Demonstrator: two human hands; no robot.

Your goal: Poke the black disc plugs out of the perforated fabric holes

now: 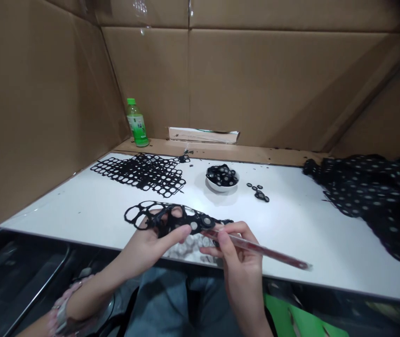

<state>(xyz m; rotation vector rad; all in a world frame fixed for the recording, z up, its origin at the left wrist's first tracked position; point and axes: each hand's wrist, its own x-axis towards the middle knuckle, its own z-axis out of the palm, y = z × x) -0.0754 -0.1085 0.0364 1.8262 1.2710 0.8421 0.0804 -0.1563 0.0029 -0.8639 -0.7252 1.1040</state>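
Observation:
My left hand [159,236] is closed on a strip of black mesh [147,215] with large round holes, the thumb pressing along its lower edge. Pale round discs fill some holes toward the strip's right end. In my right hand [240,255] is a slim, dark-red stick-like tool [277,255], pinched between thumb and fingers. Its far end points at the mesh, and its tip is hidden there. Under the hands, by the table's front edge, lies a heap of whitish pieces [189,250], partly covered by the fingers.
A white bowl [222,187] of black-rimmed discs stands mid-table, with several loose discs [261,195] to its right. Empty-holed black mesh [143,173] lies at left. Dotted black material [371,196] is piled at right. A green bottle [137,124] stands by the cardboard wall [238,79].

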